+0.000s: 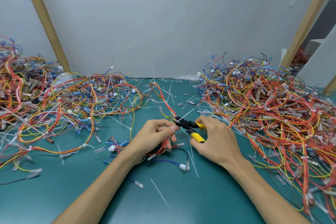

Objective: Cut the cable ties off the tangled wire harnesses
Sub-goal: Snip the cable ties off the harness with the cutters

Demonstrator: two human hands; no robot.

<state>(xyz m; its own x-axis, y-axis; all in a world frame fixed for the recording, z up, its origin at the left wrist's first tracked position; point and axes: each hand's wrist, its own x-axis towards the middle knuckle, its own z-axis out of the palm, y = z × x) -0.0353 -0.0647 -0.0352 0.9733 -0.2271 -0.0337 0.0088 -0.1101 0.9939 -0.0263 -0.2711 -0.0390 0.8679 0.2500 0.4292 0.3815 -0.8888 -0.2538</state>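
Cable tie (187,114), thin white plastic, sits at cutter (189,126) tips above green bench (181,196); left hand (156,135) pinches red-yellow harness (163,100), right hand (216,140) grips yellow-handled cutter.

Two bare hands at work: left hand (156,136), right hand (216,142). One pair of cutters (189,126), black-headed, with two yellow-and-black handles. One harness (164,100) pinched and lifted, made of several red, orange and yellow wires, exact number too tangled to tell. Two big heaps of harnesses: left heap (60,100), right heap (269,107), each far too many to count singly. Loose white cut ties (160,193) scattered on one green mat (209,196), well over a dozen. Two slanted wooden posts: left post (43,16), right post (307,18). One grey wall (167,23).
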